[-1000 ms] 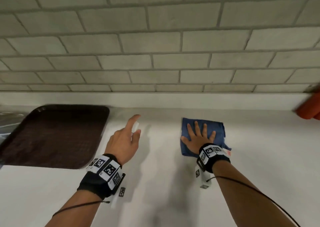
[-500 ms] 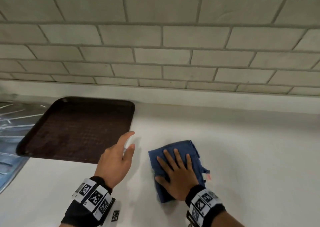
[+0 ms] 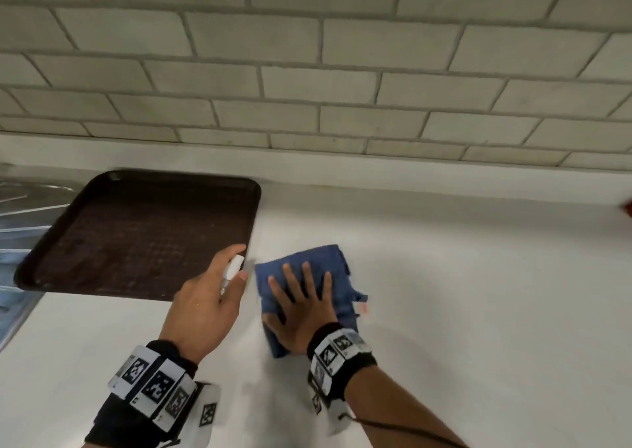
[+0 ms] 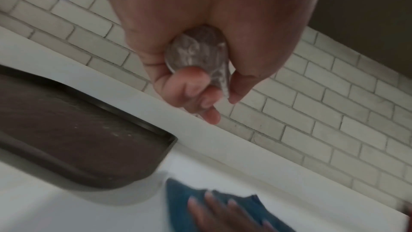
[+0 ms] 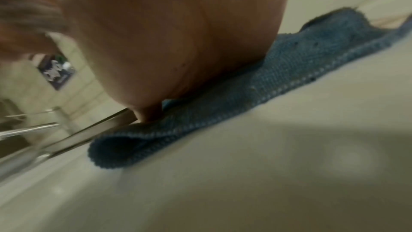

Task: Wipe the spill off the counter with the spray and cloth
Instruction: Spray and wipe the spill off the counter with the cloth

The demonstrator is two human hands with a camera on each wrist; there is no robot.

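A folded blue cloth (image 3: 319,269) lies flat on the white counter (image 3: 478,310). My right hand (image 3: 301,297) presses on it with straight, spread fingers; the right wrist view shows the palm on the cloth (image 5: 289,80). My left hand (image 3: 212,297) hovers just left of the cloth and grips a small clear spray bottle (image 3: 232,269) with a white nozzle, index finger on top. The left wrist view shows the bottle's round base (image 4: 196,50) inside my curled fingers, with the cloth (image 4: 178,205) below. I see no spill on the counter.
A dark brown tray (image 3: 136,235) sits on the counter left of my hands, its right edge close to the spray. A steel sink drainer (image 3: 20,215) lies beyond it. A tiled wall (image 3: 307,71) backs the counter. Something red (image 3: 627,208) pokes in at the far right.
My right hand has slid the cloth from the back of the counter toward me and leftward, close to the tray. The left hand stays beside it with the spray.
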